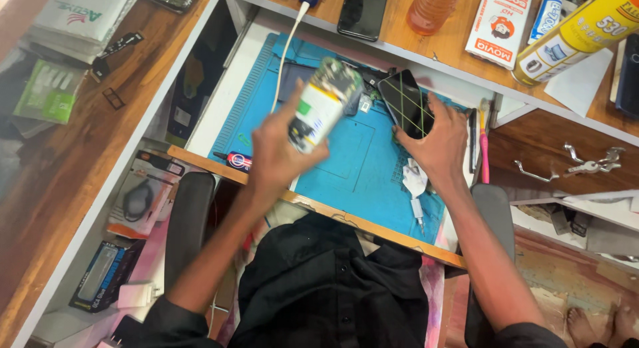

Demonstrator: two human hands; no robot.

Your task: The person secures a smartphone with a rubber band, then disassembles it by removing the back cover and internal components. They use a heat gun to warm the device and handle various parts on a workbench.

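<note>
Above the blue work mat [373, 168], the left hand [279, 151] grips an opened phone body [324, 105], blurred; the right hand [439, 141] presses a detached black screen [406, 101] near the mat's far edge; reassembly looks unfinished.

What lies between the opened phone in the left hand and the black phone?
A small silver part on the blue mat, seen in the head view.

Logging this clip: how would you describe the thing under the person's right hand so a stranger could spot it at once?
Start at the blue work mat on the pull-out shelf. At its far edge the right hand presses on a black phone. Thin pale lines cross its dark face in a diamond grid, unlike the plain black phone on the desk above.
</note>
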